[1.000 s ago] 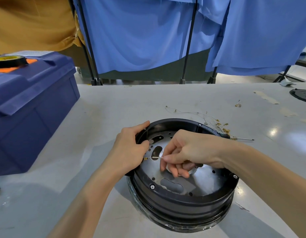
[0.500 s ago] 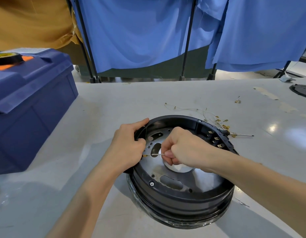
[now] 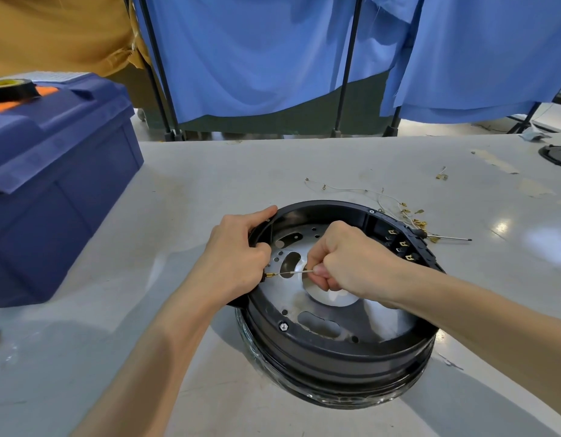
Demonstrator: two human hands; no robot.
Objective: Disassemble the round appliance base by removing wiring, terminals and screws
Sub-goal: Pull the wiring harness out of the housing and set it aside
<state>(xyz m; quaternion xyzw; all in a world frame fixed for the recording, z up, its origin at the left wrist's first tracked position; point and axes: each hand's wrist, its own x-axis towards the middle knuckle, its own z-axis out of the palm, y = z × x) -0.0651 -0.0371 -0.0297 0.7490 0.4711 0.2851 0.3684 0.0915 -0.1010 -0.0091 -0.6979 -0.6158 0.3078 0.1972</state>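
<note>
A round black appliance base with a perforated metal plate inside stands on the table in front of me. My left hand grips its left rim. My right hand, fist closed inside the ring, pinches a thin white wire stretched taut to a brass terminal at the left inner wall. Several brass terminals sit in the right inner wall. A hex screw shows on the front rim.
Loose wires and brass terminals lie behind the base with a thin screwdriver. A blue toolbox carrying a tape roll stands at left. A black disc lies far right. Blue curtains hang behind the table.
My right hand has closed from spread fingers into a fist around the wire and drawn it taut toward the right. My left hand keeps its hold on the rim. The view has shifted slightly.
</note>
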